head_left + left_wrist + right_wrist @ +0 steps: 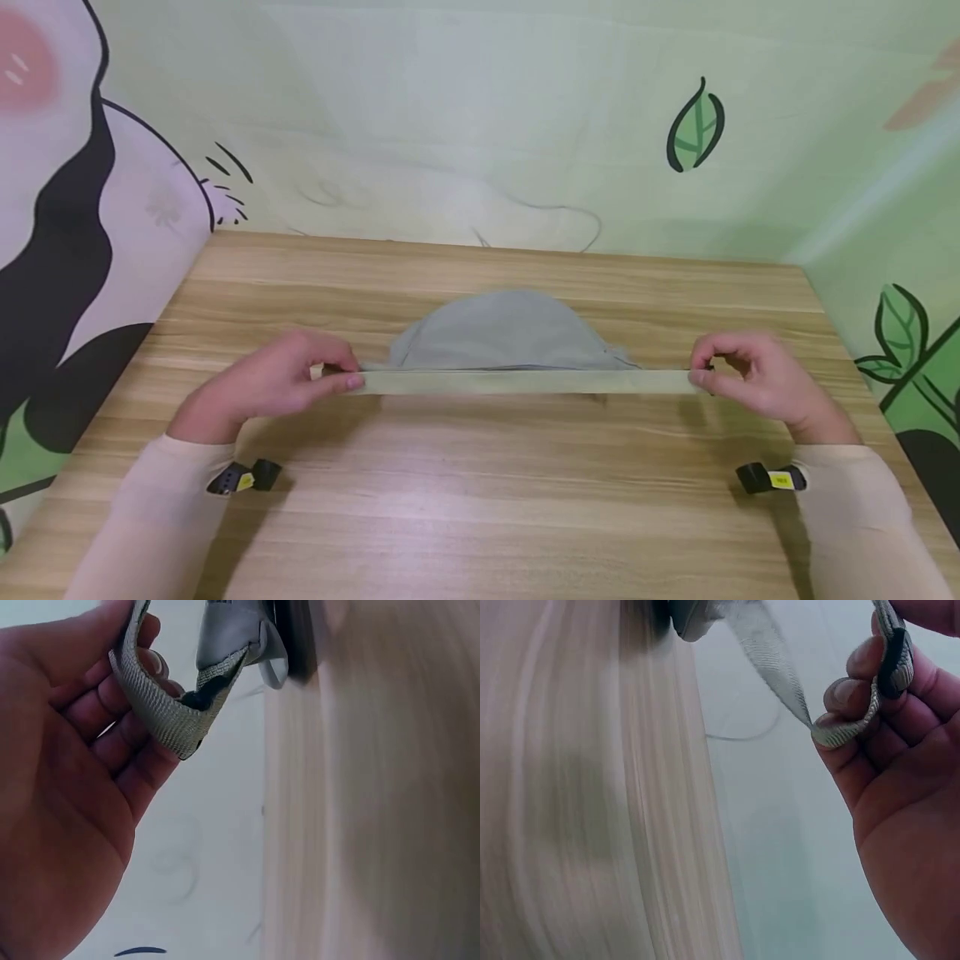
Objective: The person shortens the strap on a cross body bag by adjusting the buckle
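Note:
A grey waist bag (510, 329) with a curved top sits mid-table in the head view. Its pale webbing strap (525, 382) is stretched straight across in front of the bag. At the strap's left end, my left hand (288, 379) pinches it between thumb and fingers. My right hand (757, 379) grips the other end the same way. The left wrist view shows the strap (161, 712) looping over the fingers, with a dark piece inside the bend. In the right wrist view, a small black fitting (895, 664) lies on the strap among the fingers.
The wooden table (480, 500) meets a pale green wall (450, 125) with cartoon drawings at its back edge. Printed wall panels also stand along the left and right sides. Each wrist wears a black strap (262, 475) with a yellow label.

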Demonstrator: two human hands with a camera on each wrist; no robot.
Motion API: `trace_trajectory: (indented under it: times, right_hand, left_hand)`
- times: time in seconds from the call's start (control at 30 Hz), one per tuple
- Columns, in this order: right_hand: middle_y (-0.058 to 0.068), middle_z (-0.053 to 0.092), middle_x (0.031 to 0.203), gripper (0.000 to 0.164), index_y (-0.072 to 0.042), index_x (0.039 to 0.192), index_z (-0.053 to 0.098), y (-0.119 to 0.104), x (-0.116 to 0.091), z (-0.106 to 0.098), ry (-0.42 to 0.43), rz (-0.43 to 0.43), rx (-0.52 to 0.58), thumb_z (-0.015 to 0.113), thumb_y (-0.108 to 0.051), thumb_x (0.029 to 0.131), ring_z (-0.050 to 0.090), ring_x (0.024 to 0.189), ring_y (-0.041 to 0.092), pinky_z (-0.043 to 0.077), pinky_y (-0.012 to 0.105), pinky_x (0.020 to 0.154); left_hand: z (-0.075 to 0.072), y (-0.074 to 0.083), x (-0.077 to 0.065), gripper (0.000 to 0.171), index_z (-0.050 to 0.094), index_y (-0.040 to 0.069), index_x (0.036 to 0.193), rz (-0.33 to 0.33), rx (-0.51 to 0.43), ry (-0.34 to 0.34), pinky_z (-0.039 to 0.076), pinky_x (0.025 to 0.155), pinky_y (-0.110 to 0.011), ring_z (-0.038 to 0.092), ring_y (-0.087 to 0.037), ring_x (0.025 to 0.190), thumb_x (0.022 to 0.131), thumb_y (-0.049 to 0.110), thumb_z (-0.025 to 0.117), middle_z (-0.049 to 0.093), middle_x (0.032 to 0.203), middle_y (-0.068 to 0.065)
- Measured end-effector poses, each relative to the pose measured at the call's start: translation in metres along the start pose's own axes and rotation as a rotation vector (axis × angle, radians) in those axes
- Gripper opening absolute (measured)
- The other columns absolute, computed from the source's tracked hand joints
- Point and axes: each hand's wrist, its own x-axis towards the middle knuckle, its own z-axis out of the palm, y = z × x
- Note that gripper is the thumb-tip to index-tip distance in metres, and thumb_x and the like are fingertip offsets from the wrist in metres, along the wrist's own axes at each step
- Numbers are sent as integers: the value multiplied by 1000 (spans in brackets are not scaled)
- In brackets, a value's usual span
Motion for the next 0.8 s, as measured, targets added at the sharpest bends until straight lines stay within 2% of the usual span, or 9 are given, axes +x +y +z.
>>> trace_trajectory:
  times: [0.13,0.4,0.53,0.7,0.8]
  right_hand:
    - [-9,70,84,26,-14,86,73,1,3,1,-37,29,3,71,12,90,63,85,10,48,17,85]
    - [-11,72,88,27,-6,90,74,8,0,4,65,53,157,67,20,90,62,78,8,52,23,69]
    - [-11,75,91,26,-5,93,76,9,0,2,78,73,170,68,20,91,63,80,8,52,22,68]
    - [-8,74,88,24,-7,95,77,8,2,-3,-10,65,113,72,16,91,65,78,11,54,23,70]
    - [-7,73,84,23,-10,95,78,8,3,-6,-77,62,65,73,13,92,64,73,13,53,25,66]
  left_hand:
    - [2,-5,-4,17,75,22,86,-17,-27,-6,48,64,-26,53,-4,70,101,14,76,61,79,16]
    - [8,-9,-2,9,80,22,93,-107,-77,10,51,69,-28,58,-11,76,101,19,77,70,86,12]
    - [8,-10,-1,8,82,23,99,-135,-78,31,53,73,-29,61,-11,79,100,16,78,76,93,10]
    - [4,-11,-1,9,82,22,99,-152,-92,17,53,72,-28,61,-12,80,101,15,77,76,93,9]
    - [1,-11,-2,9,81,22,97,-159,-84,8,52,72,-29,60,-13,79,101,16,76,74,91,9]
